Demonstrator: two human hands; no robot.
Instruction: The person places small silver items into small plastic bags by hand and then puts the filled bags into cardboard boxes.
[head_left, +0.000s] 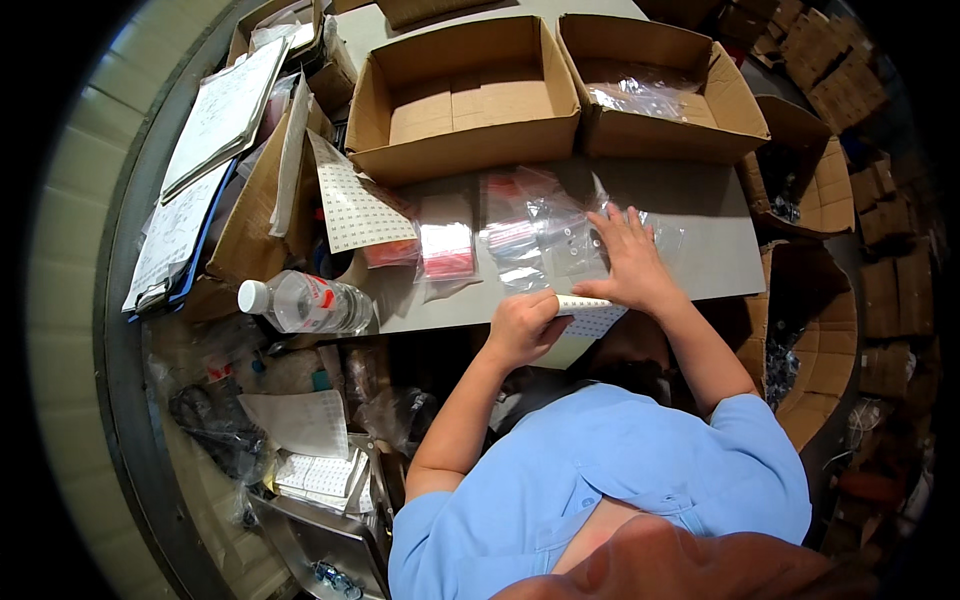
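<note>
My left hand (527, 325) is closed on one end of a sheet of small printed stickers (597, 318) at the table's near edge. The sheet bends over that edge and hangs partly below it. My right hand (632, 262) lies with fingers spread on clear plastic zip bags (570, 235), its heel close to the sheet. Left of these bags is a row of more clear bags (513, 240), overlapping one another. Farther left rests a stack of zip bags with red strips (446, 240). Part of the sticker sheet is hidden behind my fingers.
Two cardboard boxes stand at the back, the left one (465, 150) bare inside, the right one (680, 145) holding clear bags. A water bottle (310, 303) lies at the table's left edge beside another sticker sheet (355, 200). Clipboards (225, 110) lean at far left; more boxes (815, 340) stand right.
</note>
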